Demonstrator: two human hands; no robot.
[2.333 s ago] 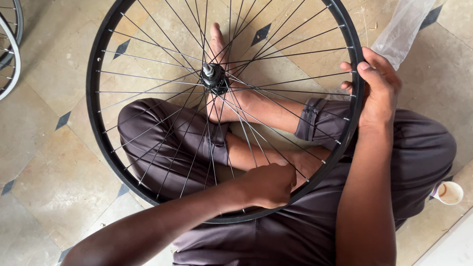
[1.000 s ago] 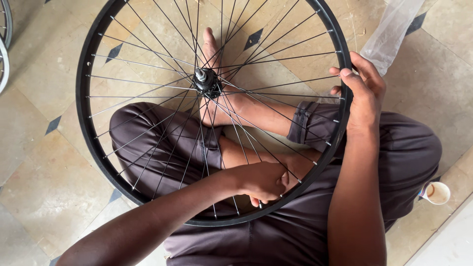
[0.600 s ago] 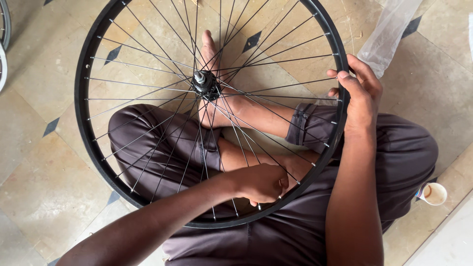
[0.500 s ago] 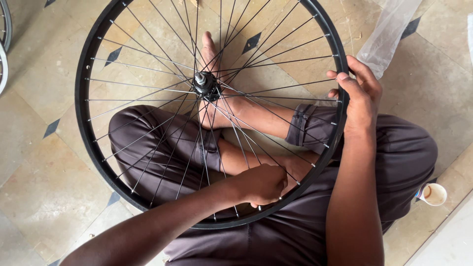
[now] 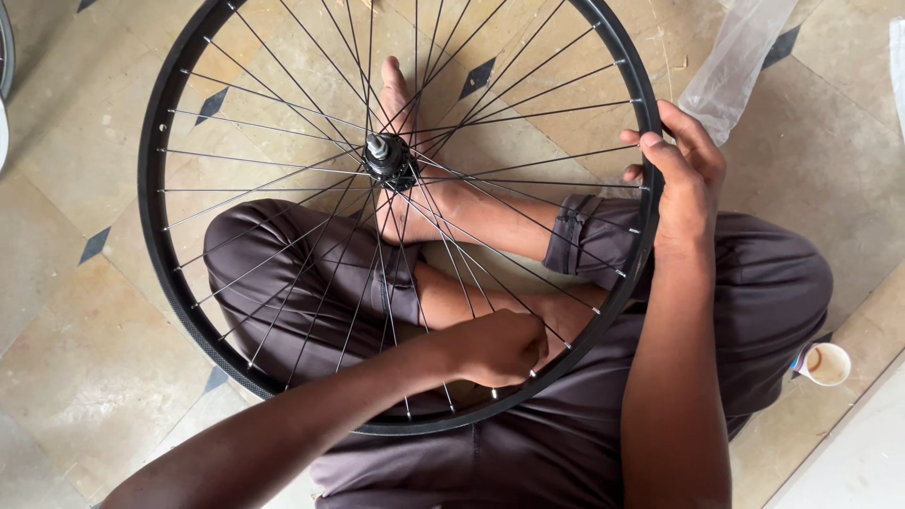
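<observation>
A black bicycle wheel rim (image 5: 149,217) with thin metal spokes and a dark hub (image 5: 388,160) lies over my crossed legs in dark trousers. My right hand (image 5: 681,174) grips the rim at its right side, fingers wrapped over the edge. My left hand (image 5: 501,347) is closed around a spoke end close to the near part of the rim, inside the wheel. Whether it also holds a small tool is hidden by the fingers. My bare foot shows through the spokes beside the hub.
The floor is beige tile with small dark diamond insets. A clear plastic bag (image 5: 737,58) lies at the upper right. A small paper cup (image 5: 826,364) stands by my right knee. Another wheel's edge (image 5: 6,57) shows at the far left.
The wheel and both hands hold nearly the same places. My left hand has shifted slightly along the near rim; the view has drifted a little.
</observation>
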